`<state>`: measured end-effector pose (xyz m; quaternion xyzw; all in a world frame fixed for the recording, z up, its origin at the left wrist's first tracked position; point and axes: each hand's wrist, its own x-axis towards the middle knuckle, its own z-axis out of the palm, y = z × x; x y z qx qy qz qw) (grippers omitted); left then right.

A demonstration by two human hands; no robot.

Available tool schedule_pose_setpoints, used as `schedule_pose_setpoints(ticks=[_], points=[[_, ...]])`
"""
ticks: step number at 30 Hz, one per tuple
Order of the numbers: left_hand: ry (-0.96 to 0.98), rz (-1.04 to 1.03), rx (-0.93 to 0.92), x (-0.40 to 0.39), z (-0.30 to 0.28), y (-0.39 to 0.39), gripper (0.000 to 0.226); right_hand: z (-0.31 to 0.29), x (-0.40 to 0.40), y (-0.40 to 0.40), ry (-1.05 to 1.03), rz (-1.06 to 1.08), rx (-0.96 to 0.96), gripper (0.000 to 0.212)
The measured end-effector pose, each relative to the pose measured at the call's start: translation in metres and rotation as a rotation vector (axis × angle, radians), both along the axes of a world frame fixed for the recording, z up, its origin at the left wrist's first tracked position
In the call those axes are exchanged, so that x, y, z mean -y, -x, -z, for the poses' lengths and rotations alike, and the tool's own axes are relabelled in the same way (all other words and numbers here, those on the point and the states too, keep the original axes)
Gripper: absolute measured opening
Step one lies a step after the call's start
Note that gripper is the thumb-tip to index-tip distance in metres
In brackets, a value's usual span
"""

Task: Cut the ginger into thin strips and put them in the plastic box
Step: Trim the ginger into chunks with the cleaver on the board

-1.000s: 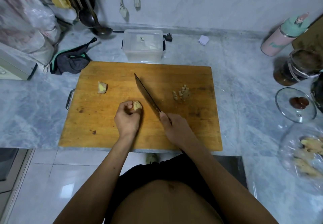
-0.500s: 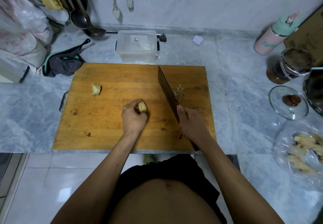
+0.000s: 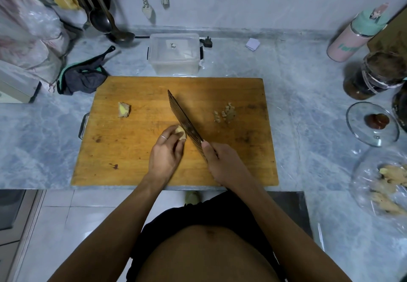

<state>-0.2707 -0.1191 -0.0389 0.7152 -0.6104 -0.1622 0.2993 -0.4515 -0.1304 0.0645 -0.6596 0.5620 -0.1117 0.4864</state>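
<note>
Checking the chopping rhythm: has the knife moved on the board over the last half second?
Yes. The knife has swung left, away from the pile of cut ginger, and now lies against the ginger piece that the left hand holds.

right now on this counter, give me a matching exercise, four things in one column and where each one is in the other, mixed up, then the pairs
Things:
1. knife
2. plastic box
3. cut ginger pile
4. glass lid

Places:
A. counter behind the cutting board
B. right side of the board
C. in the right hand
D. counter right of the board

Pairs: 1-C, 2-A, 3-B, 4-D
</note>
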Motion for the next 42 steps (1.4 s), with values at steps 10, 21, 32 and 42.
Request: schedule_pose_setpoints(ticks=[10,21,32,42], points=[[0.039,-0.146,-0.140,-0.005,0.002,0.010,0.020,-0.007,-0.002,-0.003,-0.001,-0.048,-0.027,0.046],[0.055,-0.127,-0.101,-0.005,0.008,0.011,0.020,-0.008,-0.008,-0.002,0.035,-0.109,-0.053,0.044],[0.077,-0.129,-0.078,-0.005,0.009,0.011,0.017,0.000,-0.004,-0.014,0.018,-0.112,-0.097,0.043],[0.070,-0.145,-0.113,-0.004,0.010,0.011,0.017,0.012,-0.008,-0.013,0.016,-0.079,-0.101,0.040]])
